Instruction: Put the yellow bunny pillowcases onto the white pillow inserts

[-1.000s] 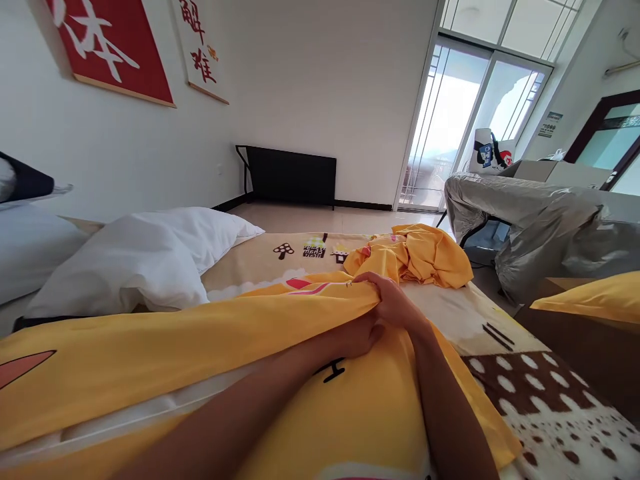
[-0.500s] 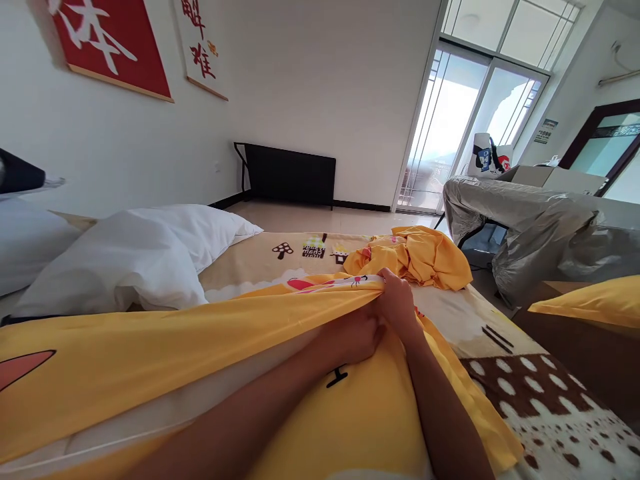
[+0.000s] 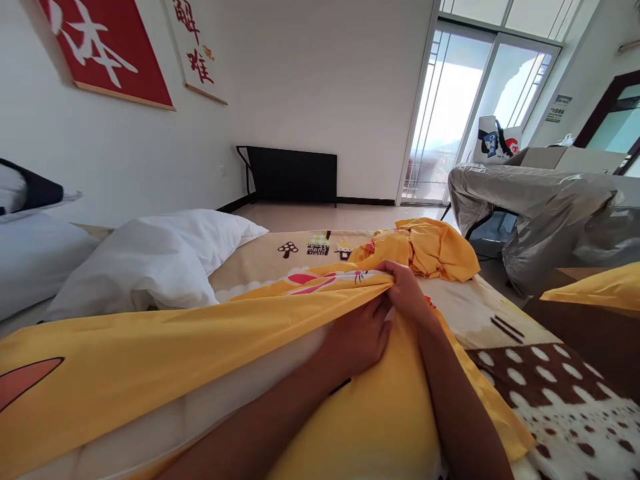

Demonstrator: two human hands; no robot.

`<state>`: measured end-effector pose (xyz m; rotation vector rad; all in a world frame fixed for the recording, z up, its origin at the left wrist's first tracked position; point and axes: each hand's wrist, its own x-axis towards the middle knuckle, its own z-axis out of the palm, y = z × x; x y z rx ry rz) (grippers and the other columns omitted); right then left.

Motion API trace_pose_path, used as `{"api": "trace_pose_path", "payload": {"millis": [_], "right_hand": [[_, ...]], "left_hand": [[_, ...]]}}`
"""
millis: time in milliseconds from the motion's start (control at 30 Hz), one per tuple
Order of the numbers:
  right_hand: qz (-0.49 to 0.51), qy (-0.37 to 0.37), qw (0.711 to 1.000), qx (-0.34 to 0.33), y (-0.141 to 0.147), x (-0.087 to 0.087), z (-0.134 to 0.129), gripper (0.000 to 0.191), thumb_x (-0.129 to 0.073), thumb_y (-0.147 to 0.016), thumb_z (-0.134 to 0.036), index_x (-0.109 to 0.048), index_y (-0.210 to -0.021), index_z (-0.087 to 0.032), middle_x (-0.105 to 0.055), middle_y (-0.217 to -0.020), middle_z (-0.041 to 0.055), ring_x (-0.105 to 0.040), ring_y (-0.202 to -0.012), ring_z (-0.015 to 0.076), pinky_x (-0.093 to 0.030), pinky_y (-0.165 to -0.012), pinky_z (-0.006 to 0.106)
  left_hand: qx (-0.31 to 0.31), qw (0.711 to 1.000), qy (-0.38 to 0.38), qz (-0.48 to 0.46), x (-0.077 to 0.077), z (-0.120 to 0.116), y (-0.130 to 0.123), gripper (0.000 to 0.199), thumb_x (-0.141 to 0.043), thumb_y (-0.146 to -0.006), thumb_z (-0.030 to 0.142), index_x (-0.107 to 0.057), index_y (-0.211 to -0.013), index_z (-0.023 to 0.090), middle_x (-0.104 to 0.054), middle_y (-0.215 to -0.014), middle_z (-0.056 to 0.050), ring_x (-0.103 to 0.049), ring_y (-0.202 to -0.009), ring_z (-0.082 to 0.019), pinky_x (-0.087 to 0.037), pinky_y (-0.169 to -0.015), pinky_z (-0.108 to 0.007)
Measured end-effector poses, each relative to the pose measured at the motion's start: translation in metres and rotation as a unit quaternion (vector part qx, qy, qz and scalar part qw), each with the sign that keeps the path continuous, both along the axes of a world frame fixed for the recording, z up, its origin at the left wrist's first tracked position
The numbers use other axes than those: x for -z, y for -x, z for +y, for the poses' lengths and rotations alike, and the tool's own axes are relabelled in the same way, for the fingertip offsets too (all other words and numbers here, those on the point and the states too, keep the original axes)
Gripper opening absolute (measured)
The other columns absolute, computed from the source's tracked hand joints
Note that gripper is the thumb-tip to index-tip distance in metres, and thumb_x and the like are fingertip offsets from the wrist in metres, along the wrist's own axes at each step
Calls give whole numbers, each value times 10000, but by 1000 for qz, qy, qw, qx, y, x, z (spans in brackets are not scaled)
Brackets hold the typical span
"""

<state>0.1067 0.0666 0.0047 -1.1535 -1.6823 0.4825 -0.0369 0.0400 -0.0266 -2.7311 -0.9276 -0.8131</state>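
Observation:
A yellow cover (image 3: 200, 333) with printed cartoon shapes stretches from the left edge to the middle, its upper layer lifted. Pale quilted filling (image 3: 180, 413) shows beneath that layer. My right hand (image 3: 405, 287) is closed on the cover's far edge, pinching the cloth. Just left of it and lower, my left hand (image 3: 357, 337) reaches in under the raised layer, fingers curled against the cloth at the same corner; its fingertips are partly hidden. The two hands are close together. More yellow cloth (image 3: 370, 420) lies beneath my forearms.
White pillows (image 3: 145, 260) lie at the left. A crumpled orange-yellow cloth (image 3: 435, 247) rests on the patterned bed blanket (image 3: 545, 373). At the right are a cardboard box (image 3: 585, 333) with a yellow item over it and plastic-covered furniture (image 3: 555, 213). A black panel (image 3: 293, 175) leans by the wall.
The view has shifted slightly. My left hand's back has turned more into view and its fingers have moved up closer to my right hand, which keeps its grip on the cloth.

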Motion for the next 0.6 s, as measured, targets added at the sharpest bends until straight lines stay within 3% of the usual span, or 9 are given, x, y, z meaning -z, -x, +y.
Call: {"api": "trace_pose_path", "payload": {"millis": [200, 333, 400, 500, 600], "right_hand": [[47, 55, 996, -58, -2, -2, -3, 334, -460, -577, -144, -659, -844, -142, -672, -797, 23, -597, -754, 162, -460, -671, 250], [28, 29, 998, -54, -2, -3, -5, 378, -438, -550, -118, -659, -853, -159, -670, -870, 14, -588, -782, 151, -454, -708, 241], [5, -8, 1000, -1, 0, -2, -5, 467, -404, -525, -91, -653, -911, -172, -654, -837, 1, -574, -741, 143, -445, -695, 236], [-68, -72, 986, 137, 4, 2, -5, 611, -372, -503, -52, -621, -1044, -192, -634, -879, 18, -565, -776, 159, -428, -722, 248], [-144, -83, 954, 250, 7, 4, -4, 553, -379, -547, -42, -618, -1023, -189, -616, -962, 62, -558, -873, 189, -410, -746, 260]], "left_hand": [[0, 999, 41, 12, -3, 9, 0, 381, -378, -889, 343, -499, -1216, 190, -516, -1287, -109, -462, -1199, -281, -344, -1060, -459], [14, 998, 50, 19, -1, 18, -2, 339, -354, -896, 342, -564, -1110, 183, -572, -1212, -113, -494, -1158, -295, -325, -1059, -492], [18, 998, 52, 3, -2, 20, -3, 351, -349, -903, 356, -556, -1124, 177, -576, -1217, -112, -494, -1168, -290, -303, -1077, -490], [13, 996, 65, -51, -5, 21, -3, 390, -329, -921, 395, -527, -1181, 183, -572, -1238, -103, -494, -1181, -270, -307, -1084, -468], [20, 989, 113, -95, -7, 27, -3, 390, -339, -921, 426, -549, -1175, 216, -604, -1200, -72, -514, -1159, -252, -345, -1067, -448]]}}
